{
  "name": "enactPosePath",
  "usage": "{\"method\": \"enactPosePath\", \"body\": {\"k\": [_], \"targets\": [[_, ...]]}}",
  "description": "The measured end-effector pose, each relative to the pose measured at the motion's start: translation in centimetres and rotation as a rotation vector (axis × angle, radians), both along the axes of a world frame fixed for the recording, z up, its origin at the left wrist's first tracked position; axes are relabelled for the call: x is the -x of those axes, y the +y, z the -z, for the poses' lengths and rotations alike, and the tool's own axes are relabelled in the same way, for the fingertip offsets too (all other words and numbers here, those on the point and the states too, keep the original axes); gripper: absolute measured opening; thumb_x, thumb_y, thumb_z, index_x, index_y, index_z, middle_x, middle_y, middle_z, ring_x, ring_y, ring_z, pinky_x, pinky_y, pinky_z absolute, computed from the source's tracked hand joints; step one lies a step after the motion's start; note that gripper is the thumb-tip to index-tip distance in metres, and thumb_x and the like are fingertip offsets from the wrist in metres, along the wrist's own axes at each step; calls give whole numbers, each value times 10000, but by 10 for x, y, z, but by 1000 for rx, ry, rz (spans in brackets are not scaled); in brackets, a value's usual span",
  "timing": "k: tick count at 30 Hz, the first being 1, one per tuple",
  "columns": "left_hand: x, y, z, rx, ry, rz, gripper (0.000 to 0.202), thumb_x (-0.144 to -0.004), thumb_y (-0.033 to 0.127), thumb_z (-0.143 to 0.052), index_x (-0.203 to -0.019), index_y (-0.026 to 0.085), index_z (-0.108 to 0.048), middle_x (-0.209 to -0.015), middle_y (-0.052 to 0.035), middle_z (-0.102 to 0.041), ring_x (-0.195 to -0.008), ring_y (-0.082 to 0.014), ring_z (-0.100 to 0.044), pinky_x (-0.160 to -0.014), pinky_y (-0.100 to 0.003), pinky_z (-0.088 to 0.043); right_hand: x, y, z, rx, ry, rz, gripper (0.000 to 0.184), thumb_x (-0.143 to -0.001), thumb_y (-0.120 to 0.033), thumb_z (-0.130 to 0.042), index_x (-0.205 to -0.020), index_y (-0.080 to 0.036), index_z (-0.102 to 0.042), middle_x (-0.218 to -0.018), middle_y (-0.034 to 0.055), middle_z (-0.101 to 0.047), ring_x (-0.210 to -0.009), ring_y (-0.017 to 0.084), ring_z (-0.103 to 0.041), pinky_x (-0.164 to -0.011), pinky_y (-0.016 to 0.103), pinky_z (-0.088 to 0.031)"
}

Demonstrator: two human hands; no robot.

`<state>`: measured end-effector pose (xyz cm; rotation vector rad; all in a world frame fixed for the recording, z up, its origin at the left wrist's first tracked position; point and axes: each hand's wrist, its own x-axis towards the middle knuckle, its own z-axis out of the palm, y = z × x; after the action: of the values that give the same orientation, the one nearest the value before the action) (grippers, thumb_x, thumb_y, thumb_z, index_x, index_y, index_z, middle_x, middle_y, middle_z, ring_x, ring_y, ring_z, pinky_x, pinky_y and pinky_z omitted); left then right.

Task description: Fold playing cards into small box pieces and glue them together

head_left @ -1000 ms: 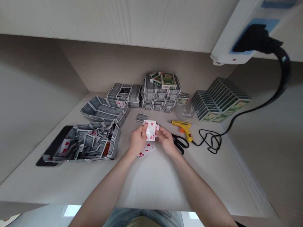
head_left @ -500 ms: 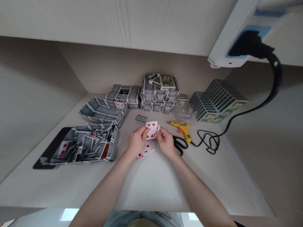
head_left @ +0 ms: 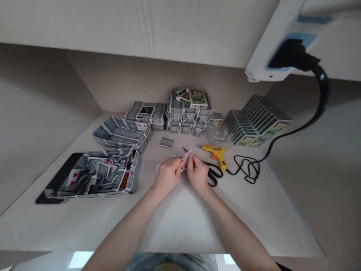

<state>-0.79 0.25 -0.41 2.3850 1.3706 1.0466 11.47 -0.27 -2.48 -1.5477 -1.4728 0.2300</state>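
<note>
Red-pipped playing card (head_left: 185, 159) tilted above the table (head_left: 180, 222); left hand (head_left: 168, 174): grip clamped on its left side; right hand (head_left: 197, 174): grip pinching its right; black-handled scissors (head_left: 216, 172) just beside right hand; yellow glue gun (head_left: 217, 151) beyond.

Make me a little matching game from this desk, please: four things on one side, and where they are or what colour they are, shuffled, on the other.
Things:
1. glue gun
2. scissors
3. red-marked card
4. tray of loose cards

Places and colours:
A. partly over a dark mat
B. pinched between the left hand and right hand
C. yellow body
D. black handles, just beside the right hand

Right pairs: 1-C, 2-D, 3-B, 4-A
</note>
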Motion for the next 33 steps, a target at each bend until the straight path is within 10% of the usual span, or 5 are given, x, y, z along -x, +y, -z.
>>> {"method": "enactPosePath", "body": {"k": [15, 21, 26, 33], "targets": [[3, 2, 0, -123, 114, 41, 228, -867, 217, -385, -699, 176, -533, -640, -32, -578, -630, -141, -520, -600, -254, -343, -4, 3, -2, 9, 368, 4, 304, -782, -392, -497, -816, -163, -693, -692, 41, -668, -610, 172, -572, -640, 296, -479], [10, 8, -4, -48, 25, -100, 253, -862, 261, -400, -668, 181, -541, -628, -24, -586, -610, -130, -522, -588, -239, -340, -4, 10, 0, 92, 538, -194, 283, -758, -395, -513, -816, -158, -658, -701, 41, -650, -609, 167, -566, -590, 279, -474], [9, 8, -4, 22, -40, -199, 312, -859, 320, -403, -597, 184, -504, -553, 1, -542, -527, -110, -477, -517, -223, -296, -5, 10, 1, 131, 424, -263, 262, -783, -376, -478, -805, -161, -627, -686, 32, -642, -595, 158, -571, -573, 260, -464], [-4, -4, 2, -5, -33, -105, 292, -862, 306, -400, -651, 177, -555, -545, -12, -552, -518, -110, -482, -529, -226, -302, -5, 1, -3, 22, -23, -14, 268, -807, -322, -437, -797, -159, -650, -694, 69, -671, -610, 176, -609, -616, 271, -456]]}}
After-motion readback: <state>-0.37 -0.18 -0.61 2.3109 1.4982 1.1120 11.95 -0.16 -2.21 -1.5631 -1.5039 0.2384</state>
